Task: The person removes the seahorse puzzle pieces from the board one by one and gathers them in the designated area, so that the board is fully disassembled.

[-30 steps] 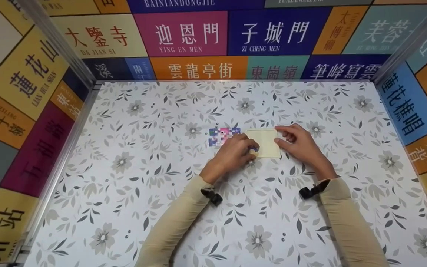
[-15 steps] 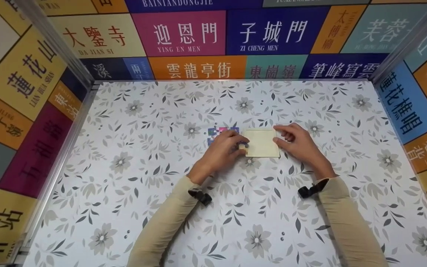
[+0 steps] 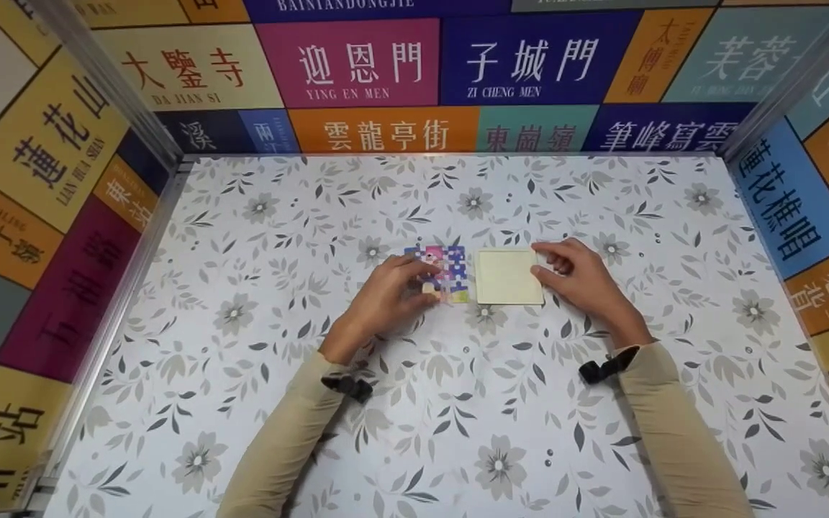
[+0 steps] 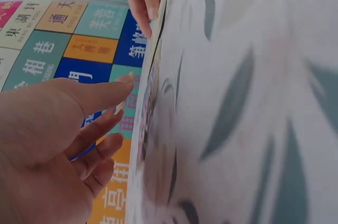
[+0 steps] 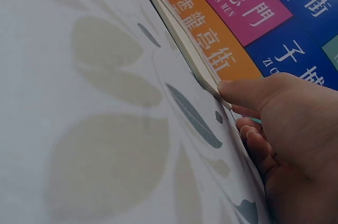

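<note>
On the table lies a small jigsaw puzzle (image 3: 452,265) in blue, pink and yellow. My left hand (image 3: 389,291) is over its left side, covering some of the pieces. The left wrist view shows the thumb of my left hand (image 4: 63,123) apart from its bent fingers, and I see no piece between them. Just right of the puzzle lies a flat, pale yellow square tray (image 3: 509,278) with a thin raised rim. My right hand (image 3: 578,277) holds the tray's right edge near the far corner. In the right wrist view the thumb of that hand (image 5: 296,123) presses the tray's edge (image 5: 198,71).
A white cloth (image 3: 314,432) with grey flowers and leaves covers the table. Walls of coloured panels with Chinese lettering (image 3: 371,61) rise at its back and sides. A small black camera (image 3: 347,387) is strapped on each wrist.
My left hand has moved left, from the tray's left edge to over the puzzle, uncovering the tray's left side and the puzzle's right-hand pieces. The right hand stays at the tray's edge.
</note>
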`<action>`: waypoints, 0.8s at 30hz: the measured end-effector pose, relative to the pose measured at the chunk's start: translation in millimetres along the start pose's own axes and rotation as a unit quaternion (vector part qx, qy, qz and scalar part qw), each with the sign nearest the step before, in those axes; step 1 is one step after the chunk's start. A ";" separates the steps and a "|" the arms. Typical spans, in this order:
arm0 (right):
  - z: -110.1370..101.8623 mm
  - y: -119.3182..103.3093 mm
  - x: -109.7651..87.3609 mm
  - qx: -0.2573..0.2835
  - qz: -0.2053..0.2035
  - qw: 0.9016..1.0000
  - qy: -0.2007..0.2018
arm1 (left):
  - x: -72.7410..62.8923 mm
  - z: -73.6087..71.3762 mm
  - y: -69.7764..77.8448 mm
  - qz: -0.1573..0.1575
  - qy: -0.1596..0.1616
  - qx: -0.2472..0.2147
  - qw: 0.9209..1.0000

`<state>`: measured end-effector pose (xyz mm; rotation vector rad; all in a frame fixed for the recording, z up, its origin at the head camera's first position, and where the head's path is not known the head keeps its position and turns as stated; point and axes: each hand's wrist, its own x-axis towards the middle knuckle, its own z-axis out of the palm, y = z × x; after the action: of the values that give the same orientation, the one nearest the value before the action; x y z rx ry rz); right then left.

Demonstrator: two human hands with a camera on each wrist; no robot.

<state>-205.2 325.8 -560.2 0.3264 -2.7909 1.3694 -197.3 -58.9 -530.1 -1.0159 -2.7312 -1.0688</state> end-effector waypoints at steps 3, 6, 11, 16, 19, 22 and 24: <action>-0.5 0.4 -0.7 -0.002 -0.001 1.000 0.001 | -7.6 -4.5 -6.0 -0.021 -0.008 0.000 1.000; -1.1 1.4 -1.3 -0.005 -0.001 1.000 0.000 | -14.0 -7.9 -9.5 -0.051 -0.019 0.001 0.999; -2.6 2.7 -0.6 -0.010 0.001 1.000 0.004 | -18.0 -10.3 -11.8 -0.081 -0.017 0.008 0.996; -2.0 3.3 -1.7 -0.009 0.007 1.000 0.001 | -18.8 -9.2 -11.8 -0.079 -0.014 0.026 0.996; -0.8 3.6 -2.2 -0.008 0.006 1.000 0.000 | -19.5 -8.9 -11.4 -0.074 -0.013 0.036 0.997; -0.1 4.0 -2.4 -0.010 -0.001 1.000 0.005 | -19.7 -9.5 -10.9 -0.078 -0.012 0.036 0.996; 0.0 3.6 -2.6 -0.011 -0.005 1.000 0.007 | -20.0 -10.3 -10.3 -0.081 -0.013 0.033 0.996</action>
<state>-203.4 328.4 -563.4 0.3286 -2.7860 1.3329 -189.6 -82.3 -533.6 -0.8183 -2.8910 -0.9834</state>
